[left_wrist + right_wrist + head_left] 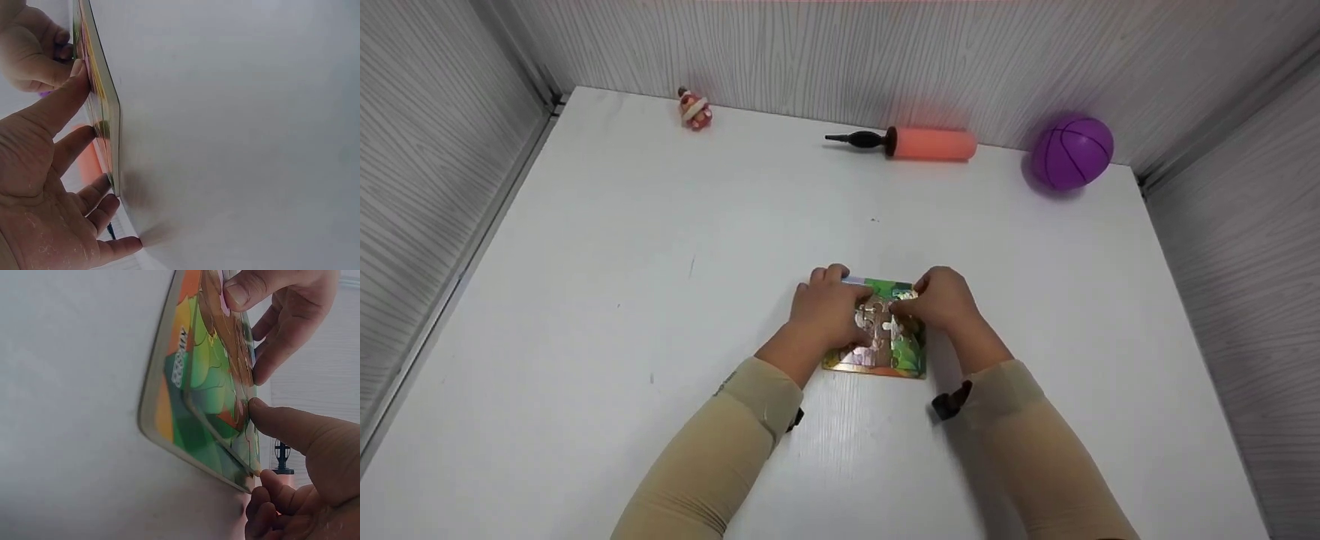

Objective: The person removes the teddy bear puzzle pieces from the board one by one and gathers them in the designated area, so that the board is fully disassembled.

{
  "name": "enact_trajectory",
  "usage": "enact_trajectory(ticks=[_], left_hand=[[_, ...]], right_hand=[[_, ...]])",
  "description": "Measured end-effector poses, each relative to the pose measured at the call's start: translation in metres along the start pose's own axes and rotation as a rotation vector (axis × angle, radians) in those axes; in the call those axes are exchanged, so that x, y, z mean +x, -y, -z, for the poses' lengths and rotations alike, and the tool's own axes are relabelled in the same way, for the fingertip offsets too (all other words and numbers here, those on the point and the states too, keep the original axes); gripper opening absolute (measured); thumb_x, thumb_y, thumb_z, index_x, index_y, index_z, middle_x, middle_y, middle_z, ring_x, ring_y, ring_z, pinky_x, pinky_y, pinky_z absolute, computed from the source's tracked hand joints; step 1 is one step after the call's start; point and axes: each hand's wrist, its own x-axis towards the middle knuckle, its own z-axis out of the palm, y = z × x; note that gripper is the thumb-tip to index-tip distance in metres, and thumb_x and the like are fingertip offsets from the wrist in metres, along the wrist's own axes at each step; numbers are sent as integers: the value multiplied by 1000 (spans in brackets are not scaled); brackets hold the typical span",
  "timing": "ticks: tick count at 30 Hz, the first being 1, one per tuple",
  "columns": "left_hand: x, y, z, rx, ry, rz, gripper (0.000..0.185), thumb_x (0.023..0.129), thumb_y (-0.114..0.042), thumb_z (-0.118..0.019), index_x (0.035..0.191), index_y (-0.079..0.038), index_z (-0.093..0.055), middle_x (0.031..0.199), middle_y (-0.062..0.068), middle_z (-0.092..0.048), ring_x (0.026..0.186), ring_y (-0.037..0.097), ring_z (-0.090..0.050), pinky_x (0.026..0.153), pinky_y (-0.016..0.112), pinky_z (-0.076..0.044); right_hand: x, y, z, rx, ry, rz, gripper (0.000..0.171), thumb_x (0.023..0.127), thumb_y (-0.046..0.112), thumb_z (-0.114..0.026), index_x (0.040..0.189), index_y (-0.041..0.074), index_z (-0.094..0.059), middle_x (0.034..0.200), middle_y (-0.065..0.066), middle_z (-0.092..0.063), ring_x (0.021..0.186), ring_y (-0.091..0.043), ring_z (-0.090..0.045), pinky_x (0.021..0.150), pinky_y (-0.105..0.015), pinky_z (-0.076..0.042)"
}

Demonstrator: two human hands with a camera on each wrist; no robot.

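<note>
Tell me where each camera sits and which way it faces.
Head: worn on the head, facing forward and down at the puzzle; left hand, right hand, sleeves show.
Left wrist: worn there, facing the puzzle's edge; both hands show.
Right wrist: worn there, facing the puzzle's corner; both hands show.
Both wrist views share the puzzle and both hands.

A flat, glossy cardboard jigsaw board (205, 388) printed in green, orange and brown lies on the smooth white counter (73, 405), its rounded corner and thick pale edge facing the camera. The right grip (329, 467), a bare hand, has its thumb touching the printed face and its fingers curled near the board's lower end in view. Above it, the bare left grip (301, 304) rests its thumb on the face. Behind, a black slotted nozzle (283, 450) joins an orange cylinder (286, 481), partly hidden.
</note>
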Motion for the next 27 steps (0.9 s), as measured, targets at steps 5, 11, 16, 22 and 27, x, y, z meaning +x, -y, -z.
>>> enact_trajectory(ticks=[5,11,16,22,27], left_hand=[[1,1,-1,4,-12,-8,76,83,-51,-89,151,-34,-61,163,12,-38,147,34,-35,110,53,-40],[1,1,-2,3,-16,-12,76,82,-52,-90,150,-34,-62,162,11,-38,146,34,-35,109,52,-40],[1,1,-2,-4,-15,-14,76,82,-52,-90,150,-34,-63,162,12,-38,147,35,-34,110,53,-40],[1,1,-1,5,-15,2,75,82,-52,-90,149,-34,-63,162,12,-38,147,34,-35,110,52,-40],[0,1,-1,-4,-11,-5,75,82,-51,-90,150,-33,-63,161,13,-39,146,34,-35,110,52,-40]], right_hand=[[2,1,3,1,-12,9,54,82,36,-91,110,-5,-70,112,-17,-67,95,-28,-62,80,-42,-55],[6,-4,6,104,-31,31,38,84,28,-89,98,-1,-70,99,-13,-66,86,-24,-59,71,-37,-50],[8,-9,8,171,-6,43,35,87,20,-84,109,-3,-70,103,-13,-66,90,-24,-60,75,-35,-50],[7,-8,7,160,10,61,31,88,15,-80,111,-5,-75,103,-15,-69,90,-24,-62,76,-35,-51],[3,-8,4,157,-8,44,31,89,15,-81,111,-5,-73,101,-14,-66,89,-24,-60,75,-34,-51]])
